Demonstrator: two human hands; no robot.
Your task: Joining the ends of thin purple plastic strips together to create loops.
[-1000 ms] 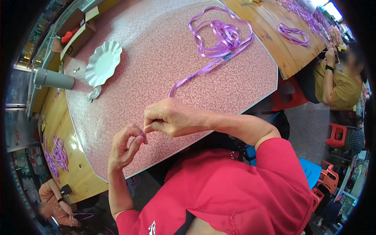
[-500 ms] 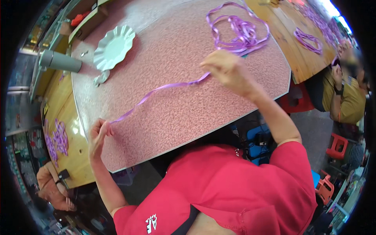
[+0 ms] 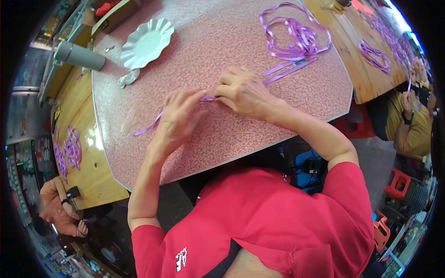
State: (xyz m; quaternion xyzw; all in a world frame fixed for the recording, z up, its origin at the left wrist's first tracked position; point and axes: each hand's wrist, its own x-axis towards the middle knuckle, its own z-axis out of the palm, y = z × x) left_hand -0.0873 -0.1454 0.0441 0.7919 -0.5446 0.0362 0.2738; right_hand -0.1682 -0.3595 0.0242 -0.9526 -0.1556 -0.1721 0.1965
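A shiny purple ribbon (image 3: 209, 98) runs between my two hands over the pink speckled table (image 3: 222, 139). My left hand (image 3: 178, 118), a little blurred, has its fingers bent round the ribbon, and a loose end sticks out beyond it at the left. My right hand (image 3: 245, 92) pinches the ribbon close by, its fingertips partly hidden under the knuckles. Past the right hand, two strands lead toward a loose coil of purple ribbon (image 3: 301, 39) lying at the far right of the table.
A pale scalloped dish (image 3: 147, 44) lies at the far left, with a small whitish crumpled piece (image 3: 129, 78) and a grey-green tumbler (image 3: 79, 55) beside it. Wooden tables on both sides carry more purple ribbon (image 3: 374, 55). Other people (image 3: 410, 116) sit at the right and left.
My left hand has moved right and up along the ribbon, and my right hand has come left and slightly down. The gap between them is now short; the stretched ribbon is mostly covered.
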